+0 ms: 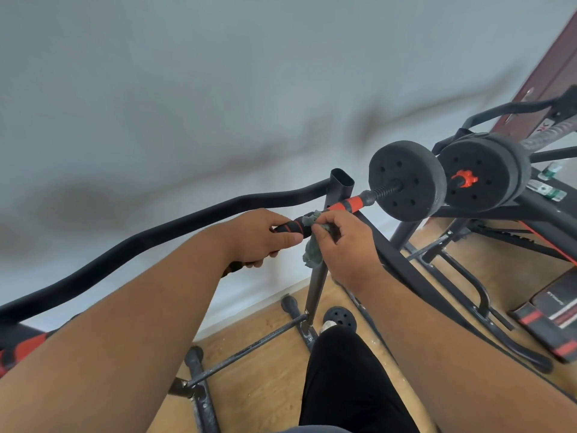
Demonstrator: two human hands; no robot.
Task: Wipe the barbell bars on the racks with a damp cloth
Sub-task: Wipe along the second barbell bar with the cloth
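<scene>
left hand (259, 237) wraps barbell bar (346, 205), steadying it | right hand (340, 242) pinches grey-green cloth (313, 254) round bar, for wiping | rack upright (342, 182) supports bar

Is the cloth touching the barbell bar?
Touching. The head view shows the cloth, pinched by the right hand, wrapped against the barbell bar.

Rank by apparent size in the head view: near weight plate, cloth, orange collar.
1. Near weight plate.
2. Cloth, partly hidden by the right hand.
3. Orange collar, farther from the camera.
</scene>
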